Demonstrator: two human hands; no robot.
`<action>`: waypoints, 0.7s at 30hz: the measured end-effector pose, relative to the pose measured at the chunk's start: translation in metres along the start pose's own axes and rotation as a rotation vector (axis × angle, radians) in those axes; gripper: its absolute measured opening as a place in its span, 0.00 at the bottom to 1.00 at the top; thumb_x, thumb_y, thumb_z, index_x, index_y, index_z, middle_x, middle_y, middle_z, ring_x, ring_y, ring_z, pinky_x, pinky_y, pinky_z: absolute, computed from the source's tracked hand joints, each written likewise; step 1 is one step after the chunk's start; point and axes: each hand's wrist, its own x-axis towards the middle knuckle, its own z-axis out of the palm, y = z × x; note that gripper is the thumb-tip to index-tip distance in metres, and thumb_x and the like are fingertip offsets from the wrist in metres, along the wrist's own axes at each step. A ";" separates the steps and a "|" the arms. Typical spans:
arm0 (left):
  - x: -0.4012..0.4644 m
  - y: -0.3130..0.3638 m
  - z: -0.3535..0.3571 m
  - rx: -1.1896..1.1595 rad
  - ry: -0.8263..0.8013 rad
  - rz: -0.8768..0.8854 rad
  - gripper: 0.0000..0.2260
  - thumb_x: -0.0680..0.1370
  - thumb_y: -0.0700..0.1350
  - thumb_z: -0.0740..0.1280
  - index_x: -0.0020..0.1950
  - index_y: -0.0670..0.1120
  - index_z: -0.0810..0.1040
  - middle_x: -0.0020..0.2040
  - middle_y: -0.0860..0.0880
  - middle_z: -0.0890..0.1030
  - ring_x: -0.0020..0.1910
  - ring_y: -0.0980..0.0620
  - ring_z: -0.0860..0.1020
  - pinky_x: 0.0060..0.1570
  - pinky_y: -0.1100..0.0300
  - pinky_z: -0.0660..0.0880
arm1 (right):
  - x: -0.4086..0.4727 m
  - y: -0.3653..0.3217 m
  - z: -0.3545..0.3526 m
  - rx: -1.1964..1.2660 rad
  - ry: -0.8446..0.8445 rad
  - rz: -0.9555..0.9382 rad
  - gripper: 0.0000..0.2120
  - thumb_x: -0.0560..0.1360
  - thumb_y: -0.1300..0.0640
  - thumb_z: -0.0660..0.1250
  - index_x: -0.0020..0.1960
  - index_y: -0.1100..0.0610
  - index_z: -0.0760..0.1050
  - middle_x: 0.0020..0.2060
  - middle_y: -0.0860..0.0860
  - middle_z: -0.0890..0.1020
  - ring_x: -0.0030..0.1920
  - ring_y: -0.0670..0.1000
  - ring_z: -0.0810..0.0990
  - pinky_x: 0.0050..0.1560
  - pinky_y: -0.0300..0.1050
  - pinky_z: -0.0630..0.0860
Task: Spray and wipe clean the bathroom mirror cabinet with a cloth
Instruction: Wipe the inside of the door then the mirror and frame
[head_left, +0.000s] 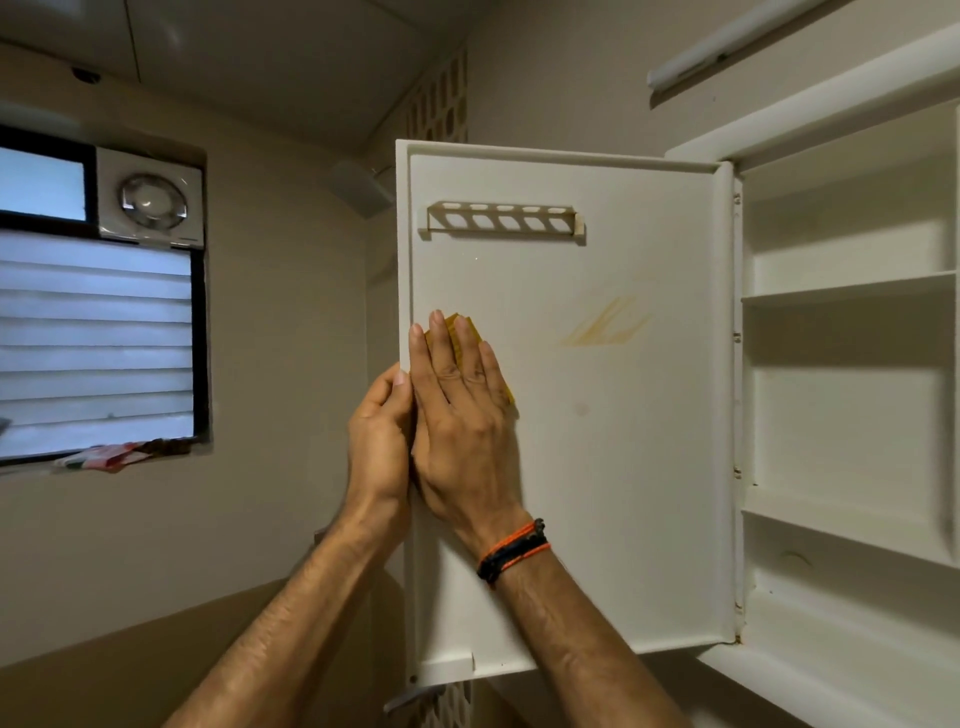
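Right hand (462, 415) flat-fingered presses ribbed yellow cloth (464, 332) on smooth white door (597, 441); left hand (376, 441) grips its edge.

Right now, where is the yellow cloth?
The yellow cloth lies flat under the right hand, pressed on the inner face of the open cabinet door near its left edge, which the left hand holds.

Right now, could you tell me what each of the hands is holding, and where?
The left hand grips the open cabinet door by its free left edge. The right hand presses a yellow cloth flat against the door's inner face.
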 end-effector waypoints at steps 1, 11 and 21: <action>0.002 0.001 0.001 -0.011 -0.002 0.003 0.14 0.84 0.44 0.56 0.63 0.43 0.77 0.60 0.46 0.82 0.61 0.52 0.79 0.63 0.57 0.73 | 0.004 0.003 -0.001 -0.001 -0.011 -0.013 0.23 0.81 0.59 0.54 0.76 0.59 0.62 0.77 0.55 0.61 0.79 0.53 0.54 0.78 0.52 0.52; 0.034 0.022 0.018 0.177 0.165 0.137 0.12 0.83 0.48 0.59 0.53 0.44 0.80 0.50 0.49 0.83 0.47 0.57 0.79 0.53 0.61 0.76 | 0.013 0.066 -0.019 -0.049 0.029 -0.069 0.25 0.81 0.60 0.59 0.78 0.57 0.60 0.78 0.52 0.61 0.79 0.51 0.52 0.78 0.54 0.53; 0.035 0.018 0.016 0.242 0.201 0.164 0.11 0.83 0.49 0.59 0.47 0.50 0.79 0.43 0.57 0.80 0.38 0.66 0.75 0.45 0.73 0.73 | 0.006 0.154 -0.058 -0.075 0.137 0.153 0.23 0.84 0.56 0.51 0.79 0.53 0.57 0.78 0.49 0.59 0.79 0.49 0.51 0.78 0.54 0.51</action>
